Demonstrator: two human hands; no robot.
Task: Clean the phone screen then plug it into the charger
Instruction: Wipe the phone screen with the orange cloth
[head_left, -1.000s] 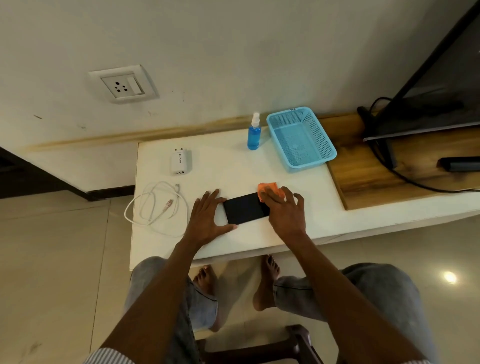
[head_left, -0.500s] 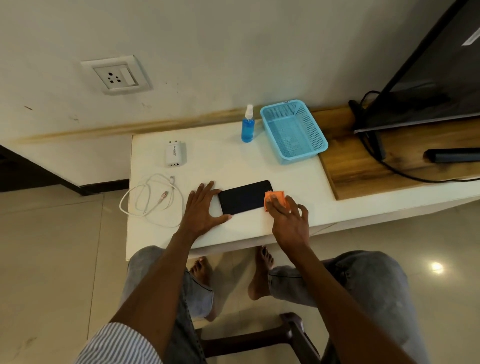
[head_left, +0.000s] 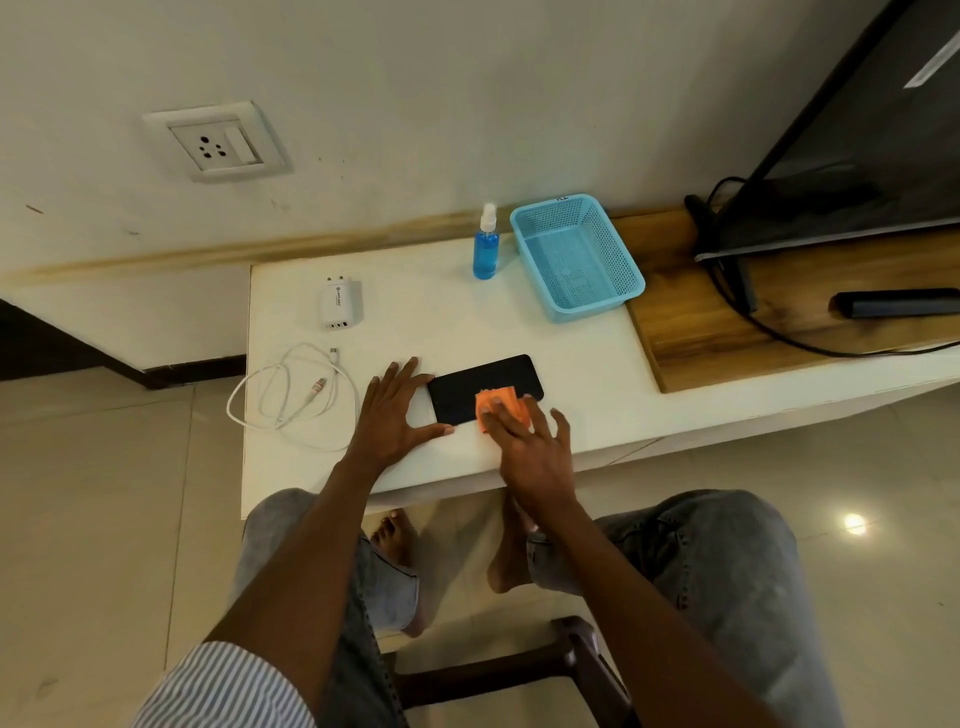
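A black phone (head_left: 478, 382) lies flat, screen up, on the white table (head_left: 571, 364). My left hand (head_left: 395, 415) rests flat against the phone's left end, fingers straight, thumb along its near edge. My right hand (head_left: 524, 441) presses an orange cloth (head_left: 501, 405) onto the near right part of the screen with straight fingers. A white charger adapter (head_left: 340, 304) lies at the back left. In front of it sits a coiled white cable (head_left: 291, 400). A wall socket (head_left: 215, 143) is above the table's left end.
A blue spray bottle (head_left: 485, 249) stands at the back, beside a blue mesh basket (head_left: 576, 257). To the right a wooden shelf (head_left: 779, 306) carries a television (head_left: 872, 140), black cables and a dark remote (head_left: 893, 303). My knees and a stool are below the table edge.
My right hand slid the orange cloth from the phone's right end leftwards onto the screen. My left hand stayed against the phone's left end.
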